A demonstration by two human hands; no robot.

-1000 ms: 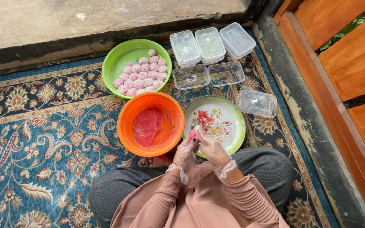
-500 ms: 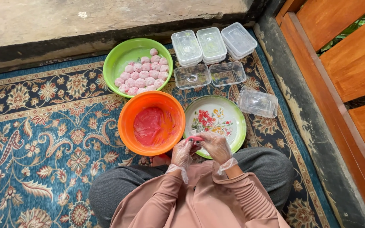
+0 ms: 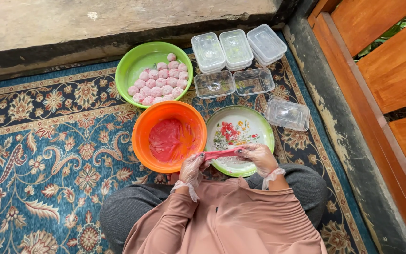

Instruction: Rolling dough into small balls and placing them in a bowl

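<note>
I have a strip of pink dough [image 3: 222, 153] stretched out between my two gloved hands, held level over the near edge of the flowered plate [image 3: 259, 123]. My left hand [image 3: 192, 170] pinches one end of it with the fingers closed, just beside the rim of the orange bowl [image 3: 139, 136], which has more pink dough [image 3: 166, 140] smeared inside. My right hand [image 3: 258, 157] grips the other end, fingers curled shut around it, above the plate's lower rim. Beyond the orange bowl sits a green bowl [image 3: 137, 63] with a heap of pink dough balls [image 3: 158, 85] in it. To the right of that, three clear plastic boxes with lids [image 3: 238, 47] stand in a row against the stone step [image 3: 95, 21], two open clear boxes [image 3: 233, 83] lie in front of them, and one more clear box [image 3: 286, 114] rests just past the plate. Everything sits on a blue patterned rug [image 3: 38, 141], and my knees are folded under me.
</note>
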